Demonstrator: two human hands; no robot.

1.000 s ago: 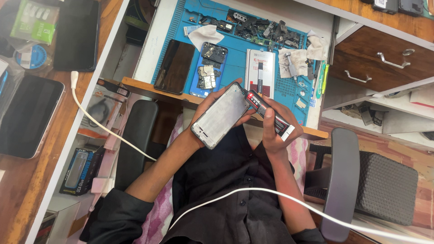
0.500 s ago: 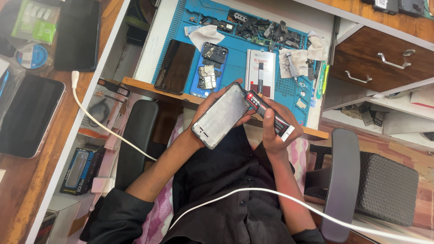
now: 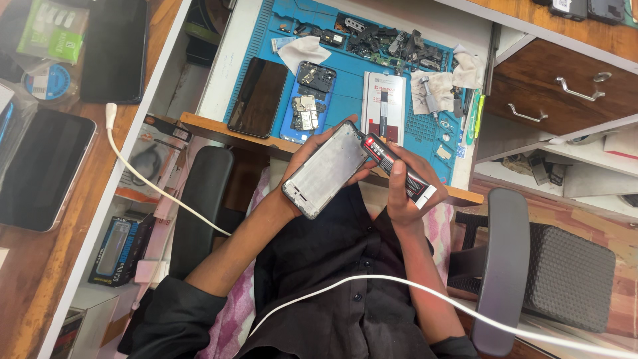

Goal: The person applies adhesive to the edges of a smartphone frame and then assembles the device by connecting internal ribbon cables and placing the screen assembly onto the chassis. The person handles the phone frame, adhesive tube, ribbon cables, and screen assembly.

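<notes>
While the left hand (image 3: 307,174) grips the phone frame (image 3: 327,169) tilted, the right hand (image 3: 403,194) clasps a glue tube (image 3: 397,168), nozzle at its edge.

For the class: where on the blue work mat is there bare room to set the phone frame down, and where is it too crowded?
Bare: blue mat between opened phone and white battery. Crowded: loose parts along the far edge; cloth and tools on one side.

wooden desk (image 3: 40,279), brown drawers (image 3: 565,90), black chair (image 3: 531,266)
</notes>
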